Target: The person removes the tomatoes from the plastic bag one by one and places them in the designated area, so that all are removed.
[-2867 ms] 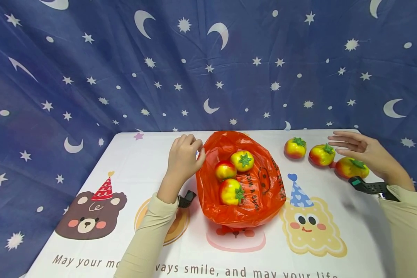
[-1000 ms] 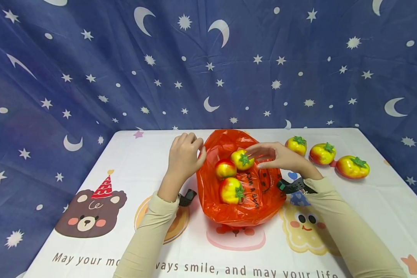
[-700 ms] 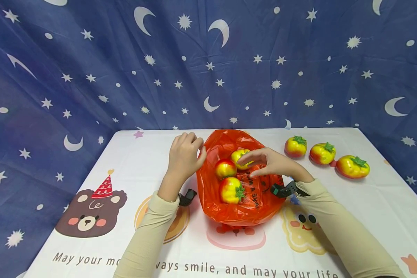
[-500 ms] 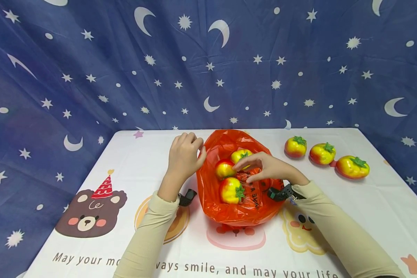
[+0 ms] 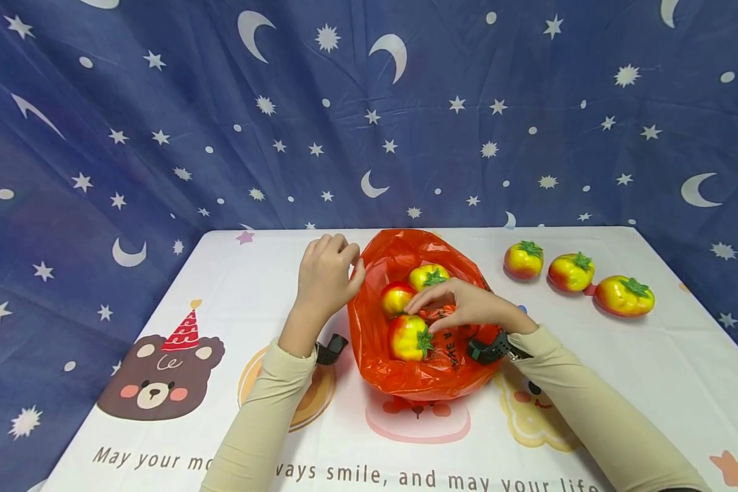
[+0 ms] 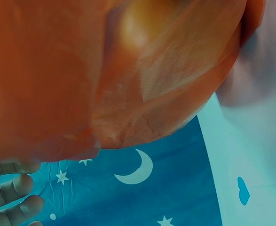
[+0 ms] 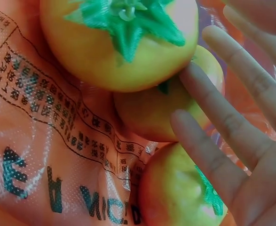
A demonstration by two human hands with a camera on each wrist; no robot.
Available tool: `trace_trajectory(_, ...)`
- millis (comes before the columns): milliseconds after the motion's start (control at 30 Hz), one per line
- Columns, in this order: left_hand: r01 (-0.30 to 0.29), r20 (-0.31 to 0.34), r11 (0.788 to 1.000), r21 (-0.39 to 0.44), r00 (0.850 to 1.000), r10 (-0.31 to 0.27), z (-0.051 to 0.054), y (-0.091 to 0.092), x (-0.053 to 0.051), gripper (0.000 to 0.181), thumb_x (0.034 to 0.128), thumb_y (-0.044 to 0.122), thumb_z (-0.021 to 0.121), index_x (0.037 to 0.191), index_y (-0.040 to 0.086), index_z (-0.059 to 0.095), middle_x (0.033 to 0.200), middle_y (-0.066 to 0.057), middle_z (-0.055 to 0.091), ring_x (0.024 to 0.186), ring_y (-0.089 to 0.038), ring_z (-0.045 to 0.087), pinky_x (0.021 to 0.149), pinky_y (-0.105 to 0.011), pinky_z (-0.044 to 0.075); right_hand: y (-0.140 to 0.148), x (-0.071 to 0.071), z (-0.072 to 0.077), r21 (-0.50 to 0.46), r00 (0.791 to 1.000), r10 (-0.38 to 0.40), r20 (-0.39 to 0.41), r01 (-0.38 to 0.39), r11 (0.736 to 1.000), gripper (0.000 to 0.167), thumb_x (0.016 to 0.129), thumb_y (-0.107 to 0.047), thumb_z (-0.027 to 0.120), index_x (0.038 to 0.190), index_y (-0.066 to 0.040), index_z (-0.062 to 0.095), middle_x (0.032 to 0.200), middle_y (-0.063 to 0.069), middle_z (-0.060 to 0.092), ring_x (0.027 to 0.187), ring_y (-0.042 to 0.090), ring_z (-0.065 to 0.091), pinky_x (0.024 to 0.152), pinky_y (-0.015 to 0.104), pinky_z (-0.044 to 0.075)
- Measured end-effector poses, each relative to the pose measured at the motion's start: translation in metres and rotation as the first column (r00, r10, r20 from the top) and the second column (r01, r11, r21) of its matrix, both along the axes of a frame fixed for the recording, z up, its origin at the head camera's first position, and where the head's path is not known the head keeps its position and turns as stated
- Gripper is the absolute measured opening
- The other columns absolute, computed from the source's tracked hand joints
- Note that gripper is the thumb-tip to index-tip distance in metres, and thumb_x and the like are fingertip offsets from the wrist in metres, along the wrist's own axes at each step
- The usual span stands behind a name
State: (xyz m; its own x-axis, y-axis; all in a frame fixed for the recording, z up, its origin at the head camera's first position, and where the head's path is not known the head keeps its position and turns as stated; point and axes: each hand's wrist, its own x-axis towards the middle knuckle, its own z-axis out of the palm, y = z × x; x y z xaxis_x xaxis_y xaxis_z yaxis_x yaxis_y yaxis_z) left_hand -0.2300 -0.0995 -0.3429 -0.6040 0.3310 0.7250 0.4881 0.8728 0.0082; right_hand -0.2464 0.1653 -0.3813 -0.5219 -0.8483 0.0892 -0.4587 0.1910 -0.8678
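A red plastic bag (image 5: 381,376) stands with its mouth spread wide, and three yellow-and-red toy tomatoes with green star-shaped tops lie inside. These are the front tomato (image 5: 407,338), the middle tomato (image 5: 395,298) and the back tomato (image 5: 427,275). My left hand (image 5: 326,277) pinches the bag's left rim; in the left wrist view several fingers (image 6: 15,188) show at its edge. Over the bag's mouth hovers my right hand (image 5: 470,305), thumb and fingers apart, tips close to the front tomato. The right wrist view shows its fingers (image 7: 232,127) spread beside the tomatoes, holding nothing.
To the right of the bag, three more toy tomatoes lie in a row: one at the left (image 5: 523,260), one in the middle (image 5: 569,273) and one at the right (image 5: 621,298). Beneath is a white printed tablecloth (image 5: 178,451). A blue starry curtain (image 5: 295,89) hangs behind.
My right hand has come from the row of tomatoes at the right to above the bag, then lowered toward the front tomato. The left hand stays at the rim.
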Motion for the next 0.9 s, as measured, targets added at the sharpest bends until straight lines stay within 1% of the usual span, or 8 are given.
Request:
trace_trajectory(100,-0.002,0.002,1.0,-0.001,1.0,0.002,0.0003,0.0,0.0,0.01,0.0791,0.012,0.061,0.071,0.008,0.06,0.073,-0.006,0.054,0.069,-0.024,0.051,0.074,-0.038,0.045,-0.0009,0.0005,-0.0004,0.018,1.0,-0.007,-0.012,0.007,1.0,0.037,0.079,-0.013,0.073,0.113,-0.004,0.066,0.121,0.013,0.064,0.114,0.002,0.056,0.097,0.049,0.045)
trace_trajectory(200,-0.004,0.006,1.0,-0.002,1.0,0.004,0.0005,0.0,0.0,0.01,0.0793,0.012,0.06,0.071,0.008,0.06,0.073,-0.006,0.054,0.069,-0.024,0.051,0.074,-0.038,0.045,-0.0016,0.001,-0.0009,0.041,0.999,-0.014,-0.034,0.016,0.999,0.034,0.078,-0.014,0.073,0.111,-0.006,0.068,0.12,0.011,0.065,0.116,0.003,0.056,0.099,0.041,0.045)
trace_trajectory(267,-0.005,0.008,1.0,-0.002,1.0,0.005,0.0005,0.0,-0.0001,0.01,0.0795,0.013,0.06,0.071,0.008,0.06,0.073,-0.006,0.054,0.069,-0.024,0.051,0.074,-0.038,0.045,-0.0018,0.0016,-0.0014,0.056,0.999,-0.016,-0.047,0.019,0.998,0.033,0.078,-0.014,0.074,0.109,-0.007,0.069,0.12,0.01,0.065,0.116,0.006,0.056,0.1,0.035,0.045)
trace_trajectory(367,-0.006,0.006,1.0,-0.002,1.0,0.006,0.0006,-0.0002,-0.0001,0.01,0.0796,0.013,0.06,0.07,0.008,0.06,0.073,-0.006,0.055,0.069,-0.024,0.051,0.074,-0.038,0.046,-0.0016,0.0025,-0.0021,0.078,0.997,-0.017,-0.069,0.022,0.997,0.032,0.077,-0.014,0.074,0.108,-0.008,0.07,0.12,0.01,0.065,0.117,0.013,0.057,0.099,0.031,0.046)
trace_trajectory(467,-0.004,0.002,1.0,0.0,1.0,0.004,0.0005,-0.0005,-0.0002,0.01,0.0792,0.012,0.06,0.07,0.008,0.06,0.073,-0.006,0.054,0.069,-0.024,0.051,0.074,-0.039,0.046,-0.0009,0.0033,-0.0026,0.092,0.996,-0.014,-0.085,0.022,0.996,0.032,0.078,-0.015,0.074,0.109,-0.007,0.069,0.12,0.011,0.065,0.117,0.019,0.058,0.098,0.035,0.047)
trace_trajectory(533,-0.003,-0.002,1.0,0.002,1.0,0.003,0.0004,-0.0007,-0.0003,0.01,0.079,0.012,0.06,0.07,0.008,0.06,0.073,-0.006,0.054,0.069,-0.024,0.051,0.074,-0.039,0.046,-0.0006,0.0037,-0.003,0.097,0.996,-0.016,-0.091,0.025,0.995,0.034,0.078,-0.015,0.073,0.111,-0.006,0.068,0.12,0.011,0.065,0.115,0.02,0.058,0.097,0.038,0.048)
trace_trajectory(667,-0.006,-0.004,1.0,0.0,1.0,0.006,-0.0006,-0.0014,-0.0014,0.01,0.0791,0.012,0.06,0.07,0.009,0.06,0.072,-0.006,0.054,0.069,-0.024,0.051,0.074,-0.039,0.046,-0.0005,0.0042,-0.0042,0.087,0.996,-0.028,-0.086,0.035,0.996,0.039,0.077,-0.015,0.074,0.114,-0.005,0.066,0.119,0.013,0.065,0.108,0.021,0.061,0.089,0.043,0.051)
trace_trajectory(900,-0.004,-0.01,1.0,0.005,1.0,0.004,-0.0013,-0.0013,-0.0025,0.01,0.0792,0.013,0.06,0.07,0.009,0.06,0.072,-0.006,0.055,0.069,-0.024,0.051,0.072,-0.038,0.046,-0.0004,0.0049,-0.0081,0.087,0.992,-0.052,-0.113,0.062,0.994,0.039,0.075,-0.016,0.076,0.112,-0.007,0.067,0.115,0.012,0.065,0.097,0.026,0.06,0.083,0.04,0.052)
